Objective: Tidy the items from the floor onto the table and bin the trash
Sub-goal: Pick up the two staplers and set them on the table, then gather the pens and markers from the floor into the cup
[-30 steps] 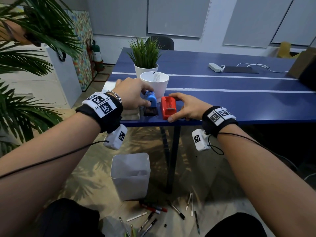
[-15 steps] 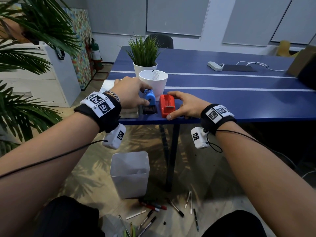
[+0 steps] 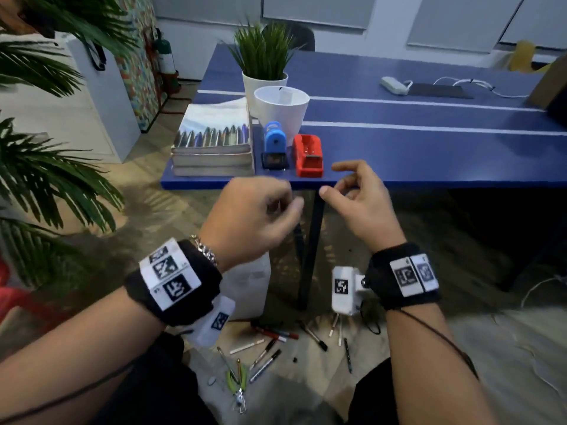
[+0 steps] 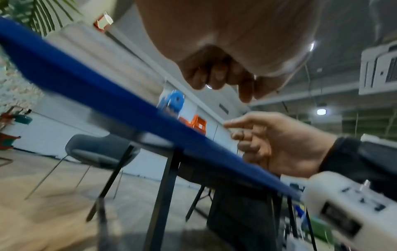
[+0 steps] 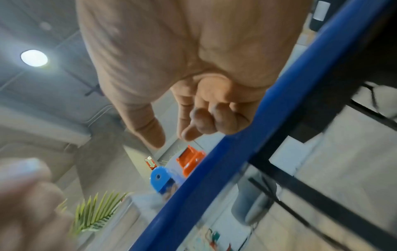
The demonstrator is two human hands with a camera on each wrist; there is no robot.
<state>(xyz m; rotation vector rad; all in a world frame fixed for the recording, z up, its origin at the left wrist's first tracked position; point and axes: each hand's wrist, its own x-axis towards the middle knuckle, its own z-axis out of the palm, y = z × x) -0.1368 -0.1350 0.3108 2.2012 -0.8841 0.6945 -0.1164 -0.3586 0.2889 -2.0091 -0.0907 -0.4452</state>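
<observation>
Both hands have been drawn back off the blue sharpener [image 3: 275,142] and red stapler [image 3: 308,154], which are left side by side at the table [image 3: 429,157] edge; the left hand [image 3: 254,216] and right hand [image 3: 359,207] are held loosely curled with nothing in them. The next reach is best made down to the pens [image 3: 270,342] scattered on the floor, gathered several at a time. The table edge and leg [image 3: 310,250] should be cleared; open room is left beside the bin [image 3: 248,289].
</observation>
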